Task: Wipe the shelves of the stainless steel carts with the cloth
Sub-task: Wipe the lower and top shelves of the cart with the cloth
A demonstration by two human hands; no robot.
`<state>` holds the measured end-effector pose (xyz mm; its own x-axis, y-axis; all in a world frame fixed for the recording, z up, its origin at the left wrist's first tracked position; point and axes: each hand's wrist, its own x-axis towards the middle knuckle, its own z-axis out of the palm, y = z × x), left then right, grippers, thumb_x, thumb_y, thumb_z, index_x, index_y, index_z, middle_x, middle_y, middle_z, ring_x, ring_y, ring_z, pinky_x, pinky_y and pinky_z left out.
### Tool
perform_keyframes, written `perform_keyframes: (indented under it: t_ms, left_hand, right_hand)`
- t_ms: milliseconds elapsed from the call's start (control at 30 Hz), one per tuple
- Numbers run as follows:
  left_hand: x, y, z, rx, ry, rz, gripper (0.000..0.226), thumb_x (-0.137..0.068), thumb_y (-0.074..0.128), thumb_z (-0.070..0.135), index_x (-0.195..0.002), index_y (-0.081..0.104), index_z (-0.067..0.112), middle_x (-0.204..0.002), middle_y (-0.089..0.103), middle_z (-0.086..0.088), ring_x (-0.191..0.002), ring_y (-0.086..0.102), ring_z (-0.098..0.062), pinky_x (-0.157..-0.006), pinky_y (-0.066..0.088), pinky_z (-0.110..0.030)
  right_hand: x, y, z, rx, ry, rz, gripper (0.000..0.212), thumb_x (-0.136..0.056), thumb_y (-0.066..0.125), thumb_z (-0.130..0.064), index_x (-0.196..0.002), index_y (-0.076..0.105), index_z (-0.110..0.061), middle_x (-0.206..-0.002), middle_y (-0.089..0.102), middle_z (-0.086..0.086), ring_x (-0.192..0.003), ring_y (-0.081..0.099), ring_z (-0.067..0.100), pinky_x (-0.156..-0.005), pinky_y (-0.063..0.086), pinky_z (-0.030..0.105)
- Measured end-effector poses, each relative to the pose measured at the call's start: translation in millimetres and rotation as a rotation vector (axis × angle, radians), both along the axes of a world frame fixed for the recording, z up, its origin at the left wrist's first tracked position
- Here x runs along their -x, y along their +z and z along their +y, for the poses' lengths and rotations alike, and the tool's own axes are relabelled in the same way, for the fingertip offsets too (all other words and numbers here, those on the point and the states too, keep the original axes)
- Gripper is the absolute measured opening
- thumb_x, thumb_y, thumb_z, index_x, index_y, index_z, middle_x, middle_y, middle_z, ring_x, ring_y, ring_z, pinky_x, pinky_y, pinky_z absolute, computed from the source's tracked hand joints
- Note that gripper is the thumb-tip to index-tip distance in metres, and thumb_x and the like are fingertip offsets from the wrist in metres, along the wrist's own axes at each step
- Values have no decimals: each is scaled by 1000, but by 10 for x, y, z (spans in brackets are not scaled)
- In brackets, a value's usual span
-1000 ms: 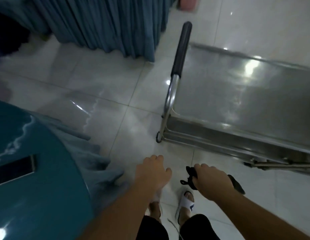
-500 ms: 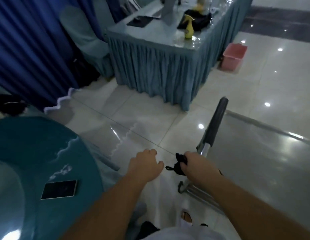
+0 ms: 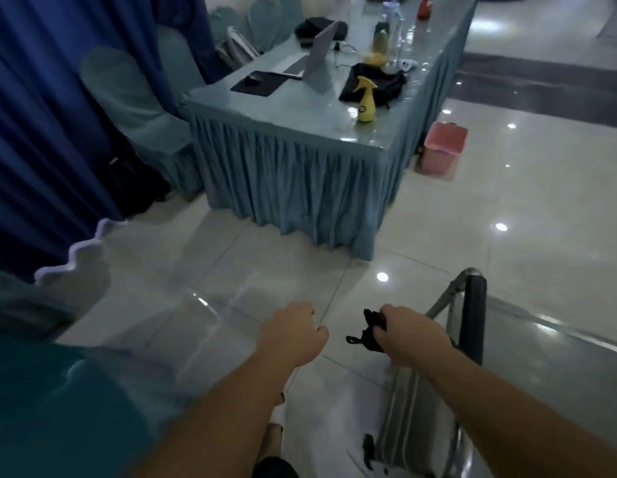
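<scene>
Your hands are both out in front of you, low in the view, above the tiled floor [image 3: 541, 201]. Your right hand [image 3: 412, 334] is closed round the cloth [image 3: 369, 331] — a dark bundle, with a loose end sticking out to the left of your knuckles. Your left hand [image 3: 295, 334] is just beside it, fingers curled under and holding nothing, apart from the cloth.

Your cart [image 3: 527, 384] sits at the lower right: its steel top shelf runs off to the right edge, and the dark padded handle [image 3: 474, 317] stands just beyond your right hand, which is not touching it. The cloth is off the shelf, to the left of the handle.

Further ahead stands a long table [image 3: 320, 129] with a pleated blue skirt. On it — a yellow spray bottle [image 3: 365, 100] near the front corner, a dark bag [image 3: 379, 84] behind the bottle, an open laptop [image 3: 315, 62] and several bottles at the far end. A pink bin [image 3: 443, 150] stands on the floor by the table's right side. Blue curtains [image 3: 41, 132] hang at the left, and a teal-covered table edge [image 3: 58, 408] shows at the lower left.
</scene>
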<state>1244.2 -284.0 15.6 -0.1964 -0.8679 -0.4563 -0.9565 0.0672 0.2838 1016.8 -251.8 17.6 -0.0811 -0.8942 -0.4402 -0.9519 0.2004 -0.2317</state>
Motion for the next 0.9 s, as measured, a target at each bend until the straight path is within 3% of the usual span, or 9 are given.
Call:
perform_keyframes:
  t_ms: [133, 467, 733, 900]
  left_hand:
    - [-55, -32, -959, -18, -156, 17, 55, -96, 49, 54, -140, 57, 23, -142, 59, -3, -123, 58, -29, -102, 50, -43]
    - [62, -3, -2296, -18, -462, -23, 63, -99, 46, 59, -152, 48, 26, -149, 54, 0, -134, 52, -25, -107, 44, -43]
    - [846, 14, -3136, 14, -608, -18, 58, -98, 47, 56, -146, 53, 24, -144, 56, 0, -129, 55, -24, -100, 45, -41]
    - [1663, 228, -3845, 39, -670, -27, 48, -99, 50, 52, -137, 58, 23, -133, 60, -2, -122, 59, -26, -99, 50, -40]
  right_hand:
    - [-83, 64, -593, -43, -143, 50, 25, -103, 48, -44, -99, 50, -19, -92, 56, 1, -82, 59, 25, -69, 45, 35]
    - [-204, 59, -1408, -143, -303, 16, 22, -102, 47, -41, -103, 53, -20, -97, 60, 1, -92, 63, 26, -74, 48, 35]
    - [488, -164, -2179, -174, -415, -33, 23, -102, 49, -40, -109, 56, -19, -98, 60, 1, -90, 62, 24, -75, 49, 34]
    - [1336, -155, -3016, -149, -396, -19, 26, -102, 50, -40, -114, 57, -17, -99, 58, 0, -91, 60, 23, -75, 47, 33]
